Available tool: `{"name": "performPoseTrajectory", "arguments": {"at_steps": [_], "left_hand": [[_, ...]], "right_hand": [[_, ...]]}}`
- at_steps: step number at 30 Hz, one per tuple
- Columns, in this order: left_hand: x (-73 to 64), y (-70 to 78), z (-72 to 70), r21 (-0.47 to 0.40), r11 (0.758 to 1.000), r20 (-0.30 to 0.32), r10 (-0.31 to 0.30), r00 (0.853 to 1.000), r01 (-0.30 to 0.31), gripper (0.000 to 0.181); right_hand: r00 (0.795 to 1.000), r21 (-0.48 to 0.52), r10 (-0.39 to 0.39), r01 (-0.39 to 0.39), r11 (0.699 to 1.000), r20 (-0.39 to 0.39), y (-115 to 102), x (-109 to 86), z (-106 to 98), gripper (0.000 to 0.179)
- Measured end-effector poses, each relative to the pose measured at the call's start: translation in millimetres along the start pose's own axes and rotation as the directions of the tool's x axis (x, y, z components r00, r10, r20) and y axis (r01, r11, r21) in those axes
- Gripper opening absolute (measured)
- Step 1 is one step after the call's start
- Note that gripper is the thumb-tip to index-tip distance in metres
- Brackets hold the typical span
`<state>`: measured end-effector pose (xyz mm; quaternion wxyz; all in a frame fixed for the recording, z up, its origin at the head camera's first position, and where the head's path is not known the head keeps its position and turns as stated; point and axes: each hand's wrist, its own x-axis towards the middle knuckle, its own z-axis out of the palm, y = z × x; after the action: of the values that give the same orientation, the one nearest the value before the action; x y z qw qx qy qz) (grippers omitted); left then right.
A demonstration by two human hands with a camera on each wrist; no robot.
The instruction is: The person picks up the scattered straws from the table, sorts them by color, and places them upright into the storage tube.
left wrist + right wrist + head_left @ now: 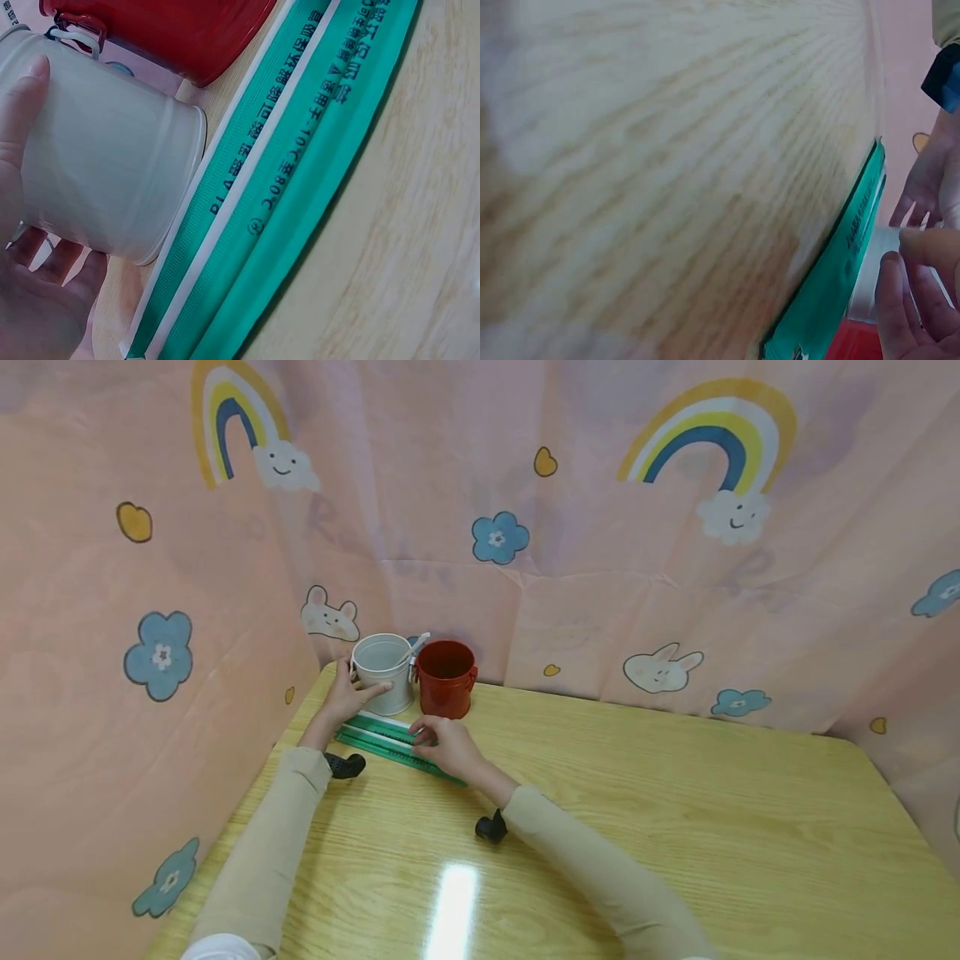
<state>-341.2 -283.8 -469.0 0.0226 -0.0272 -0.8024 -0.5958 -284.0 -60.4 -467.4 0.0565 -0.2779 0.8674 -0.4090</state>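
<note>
Pink cloth [585, 602] hangs as a wall behind and to the left of the white bucket [401, 695], printed with rainbows [705, 435], blue flowers [500, 537] and rabbit faces [663, 668]. Next in size comes the pale wooden table [675, 810], spreading forward and to the right from the white bucket, which stands upright near its far left corner. Two beige sleeves, the left sleeve [258, 852] and the right sleeve [600, 868], reach over the wood toward the white bucket.

Just to the right of the white bucket is a red bucket [444, 697], also upright, its handle fixing near the white one's. Long green packets [382, 745] with white bands and black print lie flat, side by side and slanting, just in front of the white bucket.

At the left side of the white bucket, the person's left hand [347, 699] grips it, thumb along the near wall and fingers bent round the other side. In front of the white bucket and a little to its right, the right hand [453, 752] hangs over the green packets with fingers loosely bent and a narrow gap to the thumb; it seems to hold nothing, and whether its fingertips touch the packets cannot be told.

Smallest is a white stick [416, 646], leaning on the rim inside the white bucket, its top toward the red one.
</note>
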Motion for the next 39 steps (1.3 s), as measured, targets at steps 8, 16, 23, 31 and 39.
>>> {"name": "performPoseTrajectory", "arguments": {"at_steps": [8, 16, 23, 31, 39], "left_hand": [[1.2, 0.2, -0.9, 0.005, 1.0, 0.003, -0.023, 1.0, 0.023, 0.083], [1.3, 1.1, -0.9, 0.013, 1.0, 0.012, -0.025, 1.0, 0.025, 0.084], [-2.5, 1.6, -0.7, 0.008, 1.0, 0.002, 0.007, 1.0, -0.007, 0.088], [-1.9, 1.5, -2.0, -0.01, 1.0, 0.024, -0.006, 1.0, 0.007, 0.086], [-2.1, 4.8, -1.4, 0.005, 0.999, 0.013, -0.038, 0.999, 0.038, 0.085]], "right_hand": [[1.0, -0.069, 0.014, -0.014, 0.998, -0.002, 5.5, 2.7, 5.9, 0.019], [1.0, -0.14, 0.016, -0.012, 0.99, 0.027, 7.8, 2.4, 4.2, 0.019], [0.997, -0.257, 0.027, -0.009, 0.966, 0.065, 3.2, 4.7, 2.2, 0.021], [0.996, -0.348, 0.045, -0.017, 0.937, 0.071, 0.1, 11.2, 8.3, 0.017], [0.997, -0.388, 0.026, 0.007, 0.922, 0.079, -4.3, 11.5, 8.3, 0.016]]}}
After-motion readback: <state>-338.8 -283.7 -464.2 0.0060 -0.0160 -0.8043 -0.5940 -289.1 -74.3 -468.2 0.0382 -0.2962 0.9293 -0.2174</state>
